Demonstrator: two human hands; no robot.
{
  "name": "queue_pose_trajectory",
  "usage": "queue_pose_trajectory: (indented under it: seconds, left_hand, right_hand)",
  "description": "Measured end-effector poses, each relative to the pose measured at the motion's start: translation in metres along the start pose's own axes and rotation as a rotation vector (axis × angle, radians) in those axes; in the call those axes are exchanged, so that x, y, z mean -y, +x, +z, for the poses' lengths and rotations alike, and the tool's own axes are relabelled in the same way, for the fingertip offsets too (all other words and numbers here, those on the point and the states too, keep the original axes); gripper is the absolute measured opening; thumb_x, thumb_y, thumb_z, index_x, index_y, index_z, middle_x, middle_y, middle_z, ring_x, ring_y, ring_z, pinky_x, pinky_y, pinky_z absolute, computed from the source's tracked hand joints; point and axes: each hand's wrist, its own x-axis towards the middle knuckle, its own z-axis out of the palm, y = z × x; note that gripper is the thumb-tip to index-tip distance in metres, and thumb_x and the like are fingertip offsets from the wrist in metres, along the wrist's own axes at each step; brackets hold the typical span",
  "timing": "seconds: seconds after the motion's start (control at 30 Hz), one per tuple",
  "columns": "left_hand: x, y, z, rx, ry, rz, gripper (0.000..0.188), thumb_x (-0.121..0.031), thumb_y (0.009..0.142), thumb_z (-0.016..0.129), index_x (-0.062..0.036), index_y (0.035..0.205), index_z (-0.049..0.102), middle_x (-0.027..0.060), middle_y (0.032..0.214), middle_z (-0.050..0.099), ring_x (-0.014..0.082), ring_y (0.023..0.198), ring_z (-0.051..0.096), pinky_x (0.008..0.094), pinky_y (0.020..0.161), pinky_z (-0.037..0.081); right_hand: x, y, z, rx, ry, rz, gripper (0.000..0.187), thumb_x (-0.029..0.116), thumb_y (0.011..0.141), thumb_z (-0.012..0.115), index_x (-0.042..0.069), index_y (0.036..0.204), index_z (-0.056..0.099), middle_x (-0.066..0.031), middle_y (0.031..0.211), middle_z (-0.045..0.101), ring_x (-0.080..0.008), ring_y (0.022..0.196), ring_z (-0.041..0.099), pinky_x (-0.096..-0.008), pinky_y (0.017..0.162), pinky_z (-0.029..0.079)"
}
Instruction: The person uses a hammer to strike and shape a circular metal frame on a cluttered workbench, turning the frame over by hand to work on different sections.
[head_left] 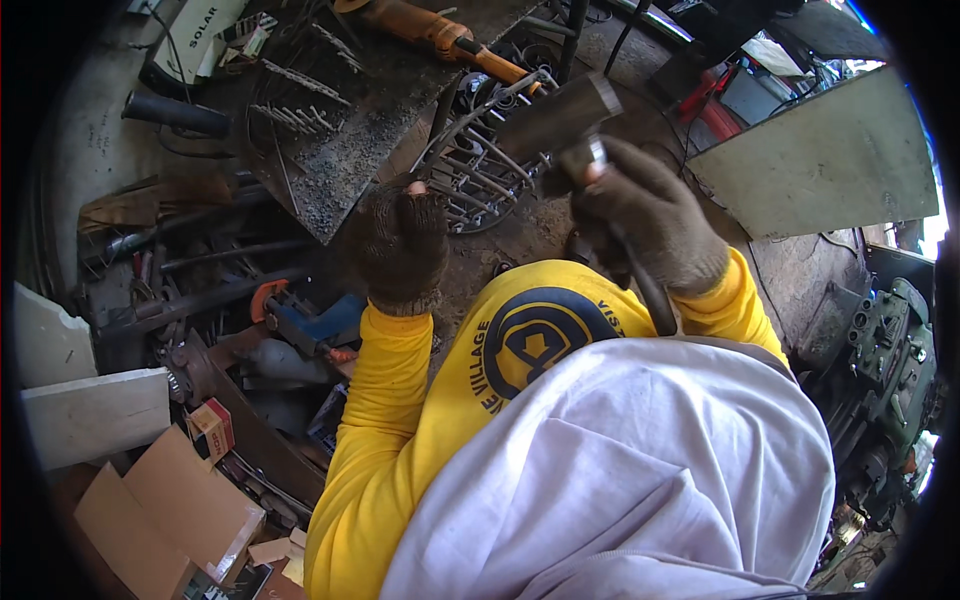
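The dark counter carries an orange power tool near its far edge; best keep the swing clear of it. The hammer is raised in the right hand, gloved fingers wrapped round its handle; a relaxed grip farther from the head should strike truer. The left hand is just beside a curved metal strip, but I cannot tell whether it pinches it. Its bare fingertip wants keeping away from any blow.
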Motion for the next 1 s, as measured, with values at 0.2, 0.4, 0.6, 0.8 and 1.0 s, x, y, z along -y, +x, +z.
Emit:
queue_pose_trajectory:
  seconds: [0.2,0.4,0.6,0.8,1.0]
  left_hand:
    - [-0.003,0.006,0.000,0.051,-0.067,-0.022,0.033,-0.031,0.095,0.053,-0.0045,0.077,0.062,0.0116,0.064,0.059,0.0295,0.056,0.058,0.0387,0.054,0.044]
    - [0.007,0.005,-0.001,0.026,0.002,-0.006,0.038,-0.038,0.096,0.052,-0.0058,0.077,0.063,0.0125,0.062,0.057,0.0302,0.055,0.057,0.0396,0.053,0.043]
    - [-0.005,0.008,0.002,0.028,-0.018,-0.029,0.035,-0.033,0.096,0.052,-0.0048,0.077,0.062,0.0121,0.064,0.058,0.0318,0.057,0.059,0.0399,0.054,0.044]
    - [0.001,0.004,0.003,-0.020,0.064,0.146,0.031,-0.028,0.096,0.055,-0.0028,0.081,0.062,0.0116,0.065,0.059,0.0297,0.056,0.058,0.0381,0.054,0.045]
    - [-0.009,0.010,-0.003,0.069,-0.025,0.026,0.033,-0.031,0.097,0.054,-0.0031,0.081,0.063,0.0113,0.065,0.059,0.0273,0.055,0.057,0.0372,0.054,0.044]
  right_hand:
    - [0.007,-0.007,-0.007,0.021,0.134,-0.165,0.026,0.023,0.100,0.052,0.004,0.118,0.057,-0.0014,0.067,0.054,-0.0093,0.045,0.048,-0.0232,0.040,0.041]
    - [0.011,-0.009,-0.010,0.070,0.113,-0.064,0.031,0.029,0.099,0.055,0.006,0.120,0.056,-0.0016,0.068,0.055,-0.0079,0.045,0.049,-0.0202,0.039,0.039]
    - [-0.003,-0.002,-0.005,0.029,0.129,-0.028,0.033,0.029,0.100,0.053,0.005,0.122,0.052,-0.0028,0.067,0.054,-0.0089,0.045,0.049,-0.0214,0.039,0.040]
    - [-0.006,-0.003,-0.003,0.008,0.095,-0.080,0.028,0.029,0.100,0.052,0.004,0.113,0.056,-0.0028,0.066,0.054,-0.0082,0.046,0.048,-0.0215,0.039,0.040]
    - [-0.003,-0.006,-0.009,0.058,0.014,-0.202,0.030,0.032,0.100,0.055,0.005,0.112,0.056,-0.0016,0.070,0.055,-0.0081,0.051,0.051,-0.0209,0.042,0.041]
